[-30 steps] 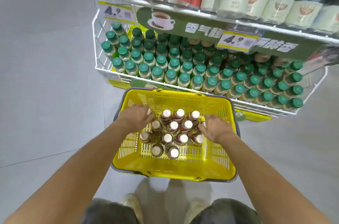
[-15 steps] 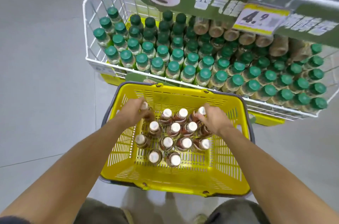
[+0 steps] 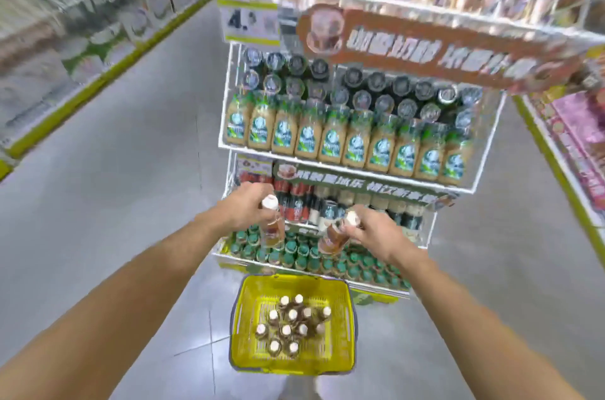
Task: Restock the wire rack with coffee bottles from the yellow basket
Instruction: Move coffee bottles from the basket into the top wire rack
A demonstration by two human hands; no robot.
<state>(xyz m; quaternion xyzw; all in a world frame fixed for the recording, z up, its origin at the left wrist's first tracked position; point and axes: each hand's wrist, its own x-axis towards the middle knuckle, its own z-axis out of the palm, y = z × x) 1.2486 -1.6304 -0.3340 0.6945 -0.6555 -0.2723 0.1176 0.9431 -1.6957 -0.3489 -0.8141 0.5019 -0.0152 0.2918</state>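
Both hands have risen out of the yellow basket (image 3: 347,321), the left hand (image 3: 246,207) with its grip around one coffee bottle (image 3: 271,223) and the right hand (image 3: 371,232) around another (image 3: 334,236), before the wire rack (image 3: 471,170), basket on the floor below

Yellow basket (image 3: 240,327): perforated plastic with a dark rim, standing on the grey floor just in front of the rack's lowest tier. Inside it, a cluster of upright coffee bottles (image 3: 285,330) with white caps and brown contents, grouped toward the middle. 2 further bottles are raised above the basket, before the lower tiers: left bottle (image 3: 271,226), held near its neck, roughly upright; right bottle (image 3: 334,237), also held near its neck, tilted with the cap toward the right. Wire rack (image 3: 484,154): white, several tiers, each filled with rows of bottles; green-capped bottles fill the bottom tier.
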